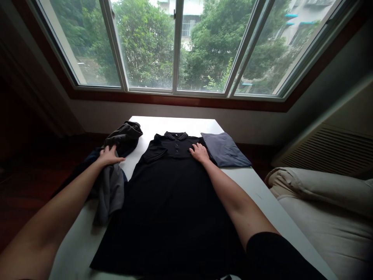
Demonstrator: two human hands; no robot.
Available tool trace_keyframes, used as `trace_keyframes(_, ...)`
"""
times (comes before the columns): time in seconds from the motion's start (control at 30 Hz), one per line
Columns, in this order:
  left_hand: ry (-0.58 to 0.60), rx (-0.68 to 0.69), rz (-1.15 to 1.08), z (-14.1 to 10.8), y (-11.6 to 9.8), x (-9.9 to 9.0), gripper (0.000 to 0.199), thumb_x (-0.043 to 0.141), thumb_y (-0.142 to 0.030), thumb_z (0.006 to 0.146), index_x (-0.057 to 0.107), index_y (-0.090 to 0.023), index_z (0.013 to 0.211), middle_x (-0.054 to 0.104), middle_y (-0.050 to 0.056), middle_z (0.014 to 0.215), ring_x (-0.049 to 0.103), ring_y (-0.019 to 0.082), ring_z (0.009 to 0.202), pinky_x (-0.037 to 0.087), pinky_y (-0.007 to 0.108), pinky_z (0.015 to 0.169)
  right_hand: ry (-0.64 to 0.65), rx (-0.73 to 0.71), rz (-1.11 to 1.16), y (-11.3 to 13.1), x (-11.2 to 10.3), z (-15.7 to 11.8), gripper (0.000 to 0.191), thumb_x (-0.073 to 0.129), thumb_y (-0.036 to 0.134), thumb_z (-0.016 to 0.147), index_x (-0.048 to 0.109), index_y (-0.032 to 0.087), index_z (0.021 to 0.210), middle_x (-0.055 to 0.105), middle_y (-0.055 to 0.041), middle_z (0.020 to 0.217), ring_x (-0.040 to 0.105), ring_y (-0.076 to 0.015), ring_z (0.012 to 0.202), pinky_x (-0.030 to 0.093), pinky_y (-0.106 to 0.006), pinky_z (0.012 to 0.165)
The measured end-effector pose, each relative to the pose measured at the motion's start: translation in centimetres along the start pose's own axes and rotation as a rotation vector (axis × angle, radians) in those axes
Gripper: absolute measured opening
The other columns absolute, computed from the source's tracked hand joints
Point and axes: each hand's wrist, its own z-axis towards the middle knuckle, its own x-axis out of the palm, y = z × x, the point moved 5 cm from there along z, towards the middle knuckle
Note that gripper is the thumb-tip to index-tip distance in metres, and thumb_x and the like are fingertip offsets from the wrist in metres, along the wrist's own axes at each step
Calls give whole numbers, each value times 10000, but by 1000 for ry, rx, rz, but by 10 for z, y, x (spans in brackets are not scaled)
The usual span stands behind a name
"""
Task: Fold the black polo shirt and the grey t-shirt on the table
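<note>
A black polo shirt (175, 202) lies spread on the white table, its collar at the far end and its buttoned placket facing up. My right hand (200, 152) rests on the shirt's upper right side near the sleeve, fingers stretched out. At the left, my left hand (109, 156) lies on a heap of dark and grey clothes (112, 190), with its fingers spread and the thumb pointing right. The shirt's left sleeve is folded in over its chest. Beside the right sleeve sits a folded grey-blue garment (225, 149).
The white table (180, 123) stands below a wide sliding window (176, 50) with a brown frame. To the right are a beige cushioned seat (323, 190) and a slatted unit (326, 149). Part of the clothes heap hangs over the table's left edge above a reddish floor (26, 206).
</note>
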Motion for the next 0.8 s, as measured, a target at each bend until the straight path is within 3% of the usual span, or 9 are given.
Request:
trace_keyframes(0.1, 61, 59, 1, 3, -12, 14, 1121, 721, -604, 814, 156, -167, 1677, 238, 232, 1679, 326, 450, 1492, 317, 464, 1175, 9, 6, -14, 2, 2, 2, 647, 346, 583, 1064, 434, 212, 1587, 292, -127, 1696, 237, -299, 1564, 160, -449, 1264)
trace_keyframes(0.37, -37, 169, -29, 19, -32, 7, 1014, 681, -469, 819, 185, -271, 1681, 260, 158, 1683, 422, 413, 1446, 398, 440, 1143, 39, 16, -1, 11, 4, -1, 663, 334, 582, 1059, 409, 210, 1603, 252, -129, 1710, 190, -299, 1584, 122, -460, 1276)
trace_keyframes(0.6, -65, 109, -22, 30, -59, 5, 953, 644, -452, 863, 181, -276, 1677, 217, 151, 1711, 314, 421, 1493, 420, 527, 1125, 67, -18, 21, 22, 12, -1, 712, 329, 629, 1045, 378, 219, 1625, 200, -133, 1724, 130, -313, 1601, 77, -512, 1280)
trace_keyframes(0.7, -106, 85, 3, 28, -73, -6, 938, 695, -430, 838, 273, -206, 1646, 263, 204, 1686, 235, 460, 1518, 308, 678, 1156, 99, -44, 41, 17, 9, 4, 712, 374, 648, 1033, 395, 242, 1617, 212, -121, 1723, 153, -315, 1597, 110, -510, 1277)
trace_keyframes(0.8, -272, 113, 31, 17, -101, -24, 804, 716, -375, 826, 443, -121, 1537, 256, 232, 1681, 86, 458, 1566, 76, 737, 1208, 83, -69, 53, 11, 1, 10, 690, 448, 651, 1015, 460, 257, 1581, 237, -116, 1716, 163, -327, 1594, 156, -498, 1271)
